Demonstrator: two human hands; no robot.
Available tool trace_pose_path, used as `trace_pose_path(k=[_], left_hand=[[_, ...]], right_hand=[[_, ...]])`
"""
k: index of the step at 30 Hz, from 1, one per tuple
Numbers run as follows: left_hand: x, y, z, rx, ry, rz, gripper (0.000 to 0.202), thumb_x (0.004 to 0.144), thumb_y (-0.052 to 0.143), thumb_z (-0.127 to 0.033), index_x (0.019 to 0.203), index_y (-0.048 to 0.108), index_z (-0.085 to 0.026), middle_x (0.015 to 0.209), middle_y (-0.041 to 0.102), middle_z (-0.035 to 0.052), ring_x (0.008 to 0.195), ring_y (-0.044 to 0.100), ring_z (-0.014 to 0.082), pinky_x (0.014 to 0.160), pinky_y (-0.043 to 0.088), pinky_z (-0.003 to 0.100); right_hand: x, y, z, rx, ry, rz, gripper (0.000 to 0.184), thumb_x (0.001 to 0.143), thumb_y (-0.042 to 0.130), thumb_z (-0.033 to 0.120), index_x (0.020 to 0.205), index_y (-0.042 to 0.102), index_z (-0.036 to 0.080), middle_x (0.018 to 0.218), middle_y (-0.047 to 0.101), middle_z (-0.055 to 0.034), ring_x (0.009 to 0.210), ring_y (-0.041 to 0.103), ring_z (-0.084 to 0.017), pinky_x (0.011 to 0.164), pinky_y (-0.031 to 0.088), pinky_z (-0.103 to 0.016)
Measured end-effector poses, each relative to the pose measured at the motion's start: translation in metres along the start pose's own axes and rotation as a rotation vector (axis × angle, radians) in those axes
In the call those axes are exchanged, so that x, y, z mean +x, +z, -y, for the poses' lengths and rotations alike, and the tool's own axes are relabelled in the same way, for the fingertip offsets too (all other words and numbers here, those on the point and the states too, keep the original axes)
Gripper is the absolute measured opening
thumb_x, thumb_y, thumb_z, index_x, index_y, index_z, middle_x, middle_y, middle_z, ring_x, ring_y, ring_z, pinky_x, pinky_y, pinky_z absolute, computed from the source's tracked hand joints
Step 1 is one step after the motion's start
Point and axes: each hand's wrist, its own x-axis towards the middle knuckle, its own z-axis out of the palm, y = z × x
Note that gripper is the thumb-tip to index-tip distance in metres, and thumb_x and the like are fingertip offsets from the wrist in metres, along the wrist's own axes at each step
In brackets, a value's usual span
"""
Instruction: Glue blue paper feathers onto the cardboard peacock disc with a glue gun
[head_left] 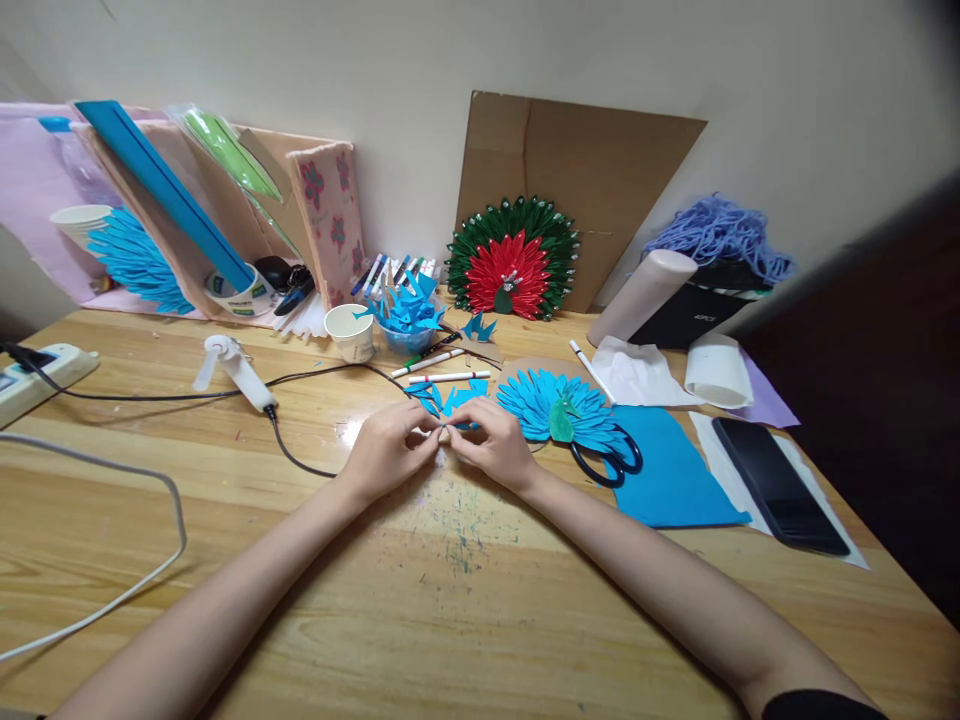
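My left hand [391, 445] and my right hand [491, 440] meet over the middle of the table, thumbs and forefingers pinched together. Whatever lies between the fingertips is tiny and mostly hidden. Just beyond them lie cut blue pieces [454, 398]. To the right of my right hand is a blue fan of petal-like strips [517, 395] with a green bird shape [561, 420] on it, on a round of cardboard [551, 366]. Black scissor handles [631, 450] stick out from under that fan, over a blue sheet [679, 475].
A plastic tub of blue cuttings [409, 340], a paper cup [351, 335] and markers [450, 377] stand or lie behind the hands. A corded white fan [238, 372] is at left, a phone [780, 485] at right. A red-green feathered fan [514, 262] leans against cardboard [577, 150].
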Motion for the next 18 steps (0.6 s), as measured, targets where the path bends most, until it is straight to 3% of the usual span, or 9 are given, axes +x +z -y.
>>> trace_pose_path(k=[12, 18], left_hand=[[0.0020, -0.0005, 0.0034, -0.104, -0.147, -0.022, 0.007, 0.074, 0.055, -0.020, 0.068, 0.058, -0.016, 0.066, 0.061, 0.0007, 0.060, 0.055, 0.0114, 0.056, 0.041, 0.022], [0.0020, -0.0008, 0.0077, -0.134, -0.182, -0.044, 0.009, 0.074, 0.054, -0.022, 0.068, 0.058, -0.016, 0.066, 0.062, 0.0012, 0.061, 0.055, 0.0121, 0.056, 0.043, 0.022]], right_hand=[[0.0004, 0.0002, -0.0080, -0.013, 0.071, -0.066, 0.008, 0.078, 0.056, 0.018, 0.078, 0.064, 0.020, 0.073, 0.064, -0.0032, 0.069, 0.057, -0.016, 0.066, 0.047, -0.031], [0.0023, -0.0034, -0.0076, 0.007, 0.071, -0.105, 0.013, 0.081, 0.054, 0.022, 0.090, 0.063, 0.021, 0.087, 0.065, -0.0052, 0.080, 0.058, -0.018, 0.073, 0.048, -0.034]])
